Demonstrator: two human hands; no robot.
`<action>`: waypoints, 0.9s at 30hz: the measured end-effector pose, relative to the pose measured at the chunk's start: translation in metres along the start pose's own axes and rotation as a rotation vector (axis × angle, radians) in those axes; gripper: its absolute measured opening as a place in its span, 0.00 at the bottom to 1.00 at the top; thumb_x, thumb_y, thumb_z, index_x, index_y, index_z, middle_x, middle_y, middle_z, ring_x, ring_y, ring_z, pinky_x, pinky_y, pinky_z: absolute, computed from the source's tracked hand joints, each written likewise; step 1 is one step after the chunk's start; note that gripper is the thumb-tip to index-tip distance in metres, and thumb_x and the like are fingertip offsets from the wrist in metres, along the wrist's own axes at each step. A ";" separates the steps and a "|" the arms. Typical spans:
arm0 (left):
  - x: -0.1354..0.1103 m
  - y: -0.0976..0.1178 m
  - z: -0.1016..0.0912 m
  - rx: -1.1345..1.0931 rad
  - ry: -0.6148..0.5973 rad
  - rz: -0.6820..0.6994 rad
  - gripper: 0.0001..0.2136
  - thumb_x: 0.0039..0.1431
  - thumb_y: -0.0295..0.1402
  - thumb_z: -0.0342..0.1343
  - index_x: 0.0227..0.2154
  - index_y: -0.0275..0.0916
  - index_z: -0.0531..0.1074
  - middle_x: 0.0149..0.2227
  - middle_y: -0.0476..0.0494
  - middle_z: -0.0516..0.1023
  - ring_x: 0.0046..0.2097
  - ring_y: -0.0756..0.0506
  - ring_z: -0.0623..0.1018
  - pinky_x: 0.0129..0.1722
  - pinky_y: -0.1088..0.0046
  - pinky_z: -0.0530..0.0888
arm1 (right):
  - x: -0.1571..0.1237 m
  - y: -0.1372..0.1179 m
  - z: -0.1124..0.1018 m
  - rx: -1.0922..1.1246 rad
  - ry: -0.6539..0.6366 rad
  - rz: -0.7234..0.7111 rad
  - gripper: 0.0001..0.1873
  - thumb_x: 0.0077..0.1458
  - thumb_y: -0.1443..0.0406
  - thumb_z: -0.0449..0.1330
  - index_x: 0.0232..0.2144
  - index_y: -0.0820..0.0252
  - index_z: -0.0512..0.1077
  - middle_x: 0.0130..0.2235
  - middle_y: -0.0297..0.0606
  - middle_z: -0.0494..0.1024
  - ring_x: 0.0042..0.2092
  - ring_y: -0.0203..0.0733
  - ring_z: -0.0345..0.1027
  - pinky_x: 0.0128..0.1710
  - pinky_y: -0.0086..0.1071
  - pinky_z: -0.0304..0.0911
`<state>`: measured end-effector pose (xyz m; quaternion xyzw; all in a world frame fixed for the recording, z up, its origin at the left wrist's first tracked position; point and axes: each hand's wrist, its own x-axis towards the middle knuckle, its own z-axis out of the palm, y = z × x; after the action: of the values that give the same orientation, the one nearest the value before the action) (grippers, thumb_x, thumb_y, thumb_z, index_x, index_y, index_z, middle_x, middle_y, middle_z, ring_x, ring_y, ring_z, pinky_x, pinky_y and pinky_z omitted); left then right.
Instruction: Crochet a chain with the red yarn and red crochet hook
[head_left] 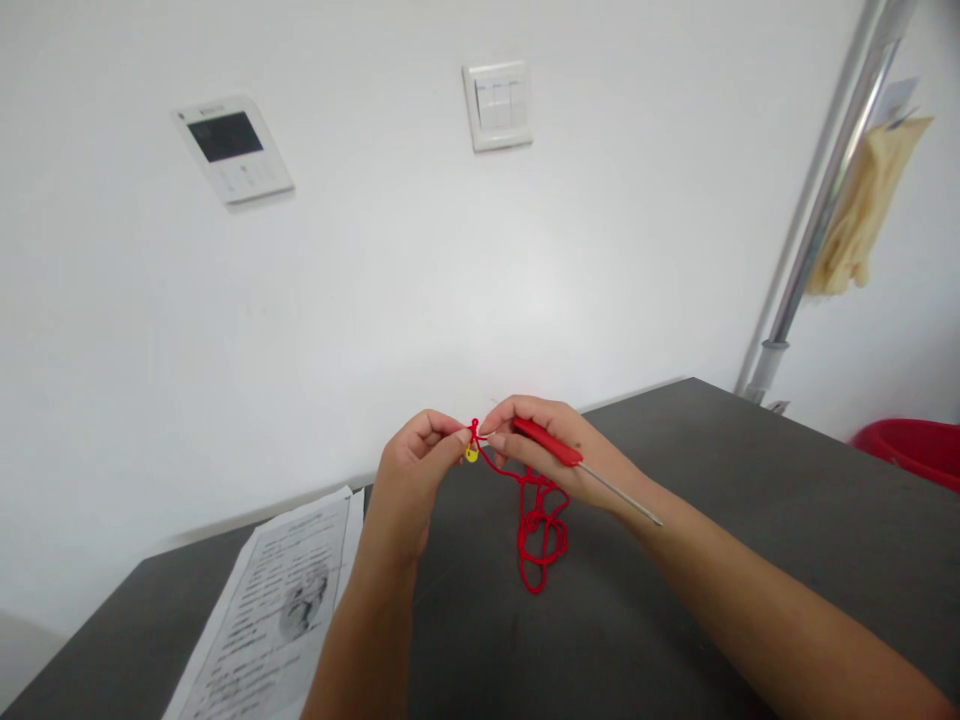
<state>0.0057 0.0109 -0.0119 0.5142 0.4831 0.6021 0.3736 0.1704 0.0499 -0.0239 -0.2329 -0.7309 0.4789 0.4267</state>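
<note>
My left hand (411, 470) is closed in a pinch on the top of a red yarn strand (540, 530), beside a small yellow marker (471, 455). My right hand (551, 445) is closed round a crochet hook with a red handle (547, 442) and a thin metal shaft (622, 495) that points back over my wrist. Its fingertips meet the left hand's at the yarn. The rest of the yarn hangs in loose loops down to the dark grey table (675, 600). Both hands are held above the table.
A printed paper sheet (277, 600) lies on the table's left part. A white wall behind carries an intercom panel (231, 148) and a light switch (498, 104). A metal pole (825, 190) with cream gloves (862, 210) stands at right, by a red basin (911, 445).
</note>
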 end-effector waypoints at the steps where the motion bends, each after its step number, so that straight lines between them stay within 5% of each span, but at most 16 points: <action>1: 0.000 0.000 0.000 -0.028 -0.005 -0.015 0.08 0.43 0.34 0.65 0.23 0.38 0.73 0.23 0.51 0.75 0.29 0.49 0.72 0.33 0.72 0.67 | 0.001 0.000 -0.002 -0.003 0.010 0.000 0.07 0.58 0.62 0.60 0.36 0.60 0.72 0.30 0.35 0.76 0.33 0.37 0.69 0.34 0.31 0.64; 7: -0.001 0.002 -0.001 -0.131 -0.021 -0.050 0.08 0.42 0.32 0.67 0.23 0.37 0.75 0.24 0.50 0.77 0.29 0.50 0.72 0.33 0.73 0.67 | 0.004 0.002 -0.008 -0.013 0.164 -0.103 0.18 0.65 0.53 0.53 0.40 0.59 0.76 0.36 0.38 0.78 0.38 0.39 0.70 0.40 0.33 0.63; 12: -0.003 0.006 0.000 -0.216 -0.059 -0.093 0.08 0.41 0.31 0.69 0.24 0.36 0.77 0.24 0.49 0.79 0.28 0.52 0.73 0.33 0.75 0.68 | 0.004 0.000 -0.005 0.205 0.208 -0.065 0.31 0.65 0.45 0.49 0.25 0.61 0.78 0.23 0.34 0.68 0.28 0.36 0.61 0.32 0.32 0.58; 18: -0.005 0.008 0.001 -0.249 -0.091 -0.125 0.08 0.39 0.30 0.71 0.24 0.36 0.78 0.23 0.50 0.78 0.26 0.53 0.73 0.30 0.77 0.67 | 0.004 0.000 0.000 0.486 0.234 -0.100 0.20 0.60 0.52 0.60 0.23 0.58 0.66 0.19 0.28 0.66 0.23 0.33 0.55 0.26 0.30 0.51; 27: -0.006 0.009 0.000 -0.239 -0.118 -0.130 0.08 0.39 0.29 0.71 0.23 0.35 0.78 0.21 0.50 0.78 0.25 0.53 0.72 0.29 0.78 0.67 | 0.004 -0.001 0.003 0.559 0.193 -0.113 0.20 0.61 0.54 0.60 0.22 0.57 0.64 0.17 0.26 0.64 0.22 0.33 0.53 0.25 0.30 0.49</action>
<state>0.0070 0.0032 -0.0046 0.4682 0.4174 0.5987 0.4982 0.1654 0.0510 -0.0224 -0.1098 -0.5388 0.6126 0.5678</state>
